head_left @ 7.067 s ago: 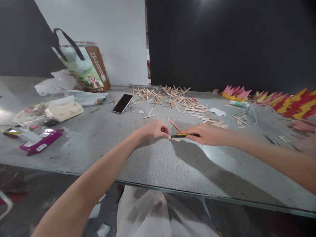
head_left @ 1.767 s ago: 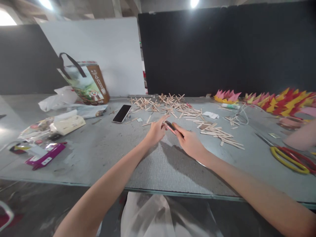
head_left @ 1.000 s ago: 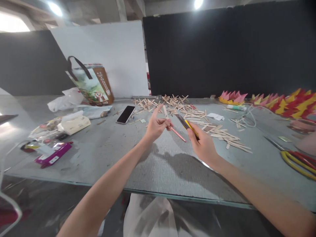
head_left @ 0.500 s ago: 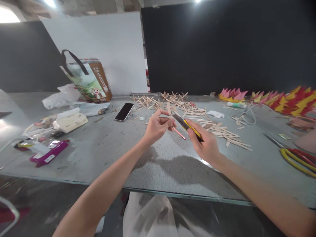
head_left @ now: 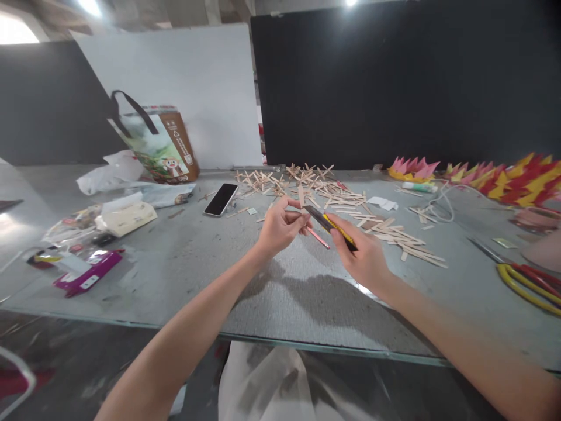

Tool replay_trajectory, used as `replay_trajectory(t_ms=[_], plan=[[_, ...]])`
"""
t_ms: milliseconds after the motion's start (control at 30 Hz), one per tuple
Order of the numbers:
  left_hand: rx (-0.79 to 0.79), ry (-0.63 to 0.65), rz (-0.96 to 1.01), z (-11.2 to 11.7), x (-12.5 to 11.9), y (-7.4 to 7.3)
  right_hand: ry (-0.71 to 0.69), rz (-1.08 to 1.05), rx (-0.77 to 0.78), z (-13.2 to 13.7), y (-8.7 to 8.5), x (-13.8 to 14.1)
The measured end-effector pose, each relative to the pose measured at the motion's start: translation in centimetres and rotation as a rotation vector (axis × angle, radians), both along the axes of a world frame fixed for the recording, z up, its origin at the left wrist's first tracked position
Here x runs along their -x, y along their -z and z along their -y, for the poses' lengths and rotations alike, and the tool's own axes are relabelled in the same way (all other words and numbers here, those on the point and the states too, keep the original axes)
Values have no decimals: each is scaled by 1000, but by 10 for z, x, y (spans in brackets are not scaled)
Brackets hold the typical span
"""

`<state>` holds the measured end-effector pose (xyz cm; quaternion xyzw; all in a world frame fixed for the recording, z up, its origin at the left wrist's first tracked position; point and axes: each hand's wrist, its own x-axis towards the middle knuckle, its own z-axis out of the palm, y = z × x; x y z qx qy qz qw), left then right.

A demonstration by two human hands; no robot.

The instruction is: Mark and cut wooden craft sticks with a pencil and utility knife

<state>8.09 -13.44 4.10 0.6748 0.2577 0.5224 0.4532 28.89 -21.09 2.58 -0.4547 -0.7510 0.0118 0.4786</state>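
Over the middle of the grey table, my left hand (head_left: 283, 227) is closed around a flat wooden craft stick (head_left: 301, 196) that points upward from the fingers. A thin pink pencil (head_left: 319, 238) also sticks out of this hand, down to the right. My right hand (head_left: 367, 256) grips a black and yellow utility knife (head_left: 332, 223). The front end of the knife meets or nearly meets the craft stick beside my left fingertips; whether they touch is hard to see. Behind both hands lie loose craft sticks (head_left: 401, 237) and sticks joined in crosses (head_left: 263, 182).
A phone (head_left: 221, 199) lies left of the sticks. Farther left are a shopping bag (head_left: 169, 149), plastic wrapping and a purple packet (head_left: 87, 273). On the right are large scissors (head_left: 508, 275), a glue stick (head_left: 419, 187), a white cable and folded paper petals (head_left: 521, 181).
My right hand and the knife have shifted slightly left and toward the left hand. The left hand keeps its hold on the stick and pencil, nearly in place.
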Motion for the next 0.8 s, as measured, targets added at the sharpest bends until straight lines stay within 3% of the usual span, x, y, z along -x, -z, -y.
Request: replay_trajectory(t_ms=[333,467,600,700,800], plan=[[-136,-190,-204,-1,-1,6,34,27,96,-1,3,2],[79,-79,-128,-9,-2,9,24,-3,96,-1,1,2],[320,78,-338,-14,6,11,57,-69,44,-4,-4,-4],[346,146,-580,-13,15,9,57,-65,73,-10,-8,-11],[260,114,-829,-13,21,8,62,-52,98,-16,-12,-20]])
